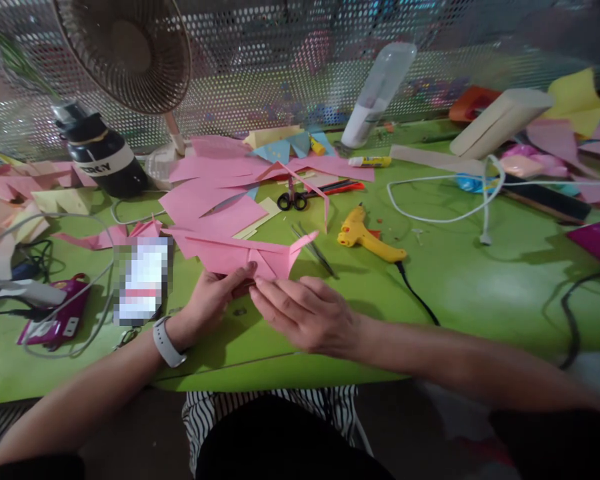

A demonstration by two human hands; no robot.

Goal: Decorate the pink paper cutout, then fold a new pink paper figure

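Note:
Between my hands is a folded pink paper piece [245, 250], with a long straight fold along its top and a narrow strip sticking up at its right end. My left hand [217, 293], with a white watch band on the wrist, grips the lower edge, thumb on top and fingers underneath. My right hand [305, 310] is closed, its fingertips pinched at the same lower edge beside the left thumb. Just beyond the paper lie tweezers [317, 253]. A yellow glue gun [367, 237] rests to their right, and black-handled scissors [294, 199] lie behind.
Pink sheets [220, 177] cover the table's back middle. On the left are a phone [145, 280], a dark bottle [103, 153] and a fan [130, 53]. A glue stick [370, 161], a clear bottle [377, 93] and a white cable [430, 219] lie or stand right of centre.

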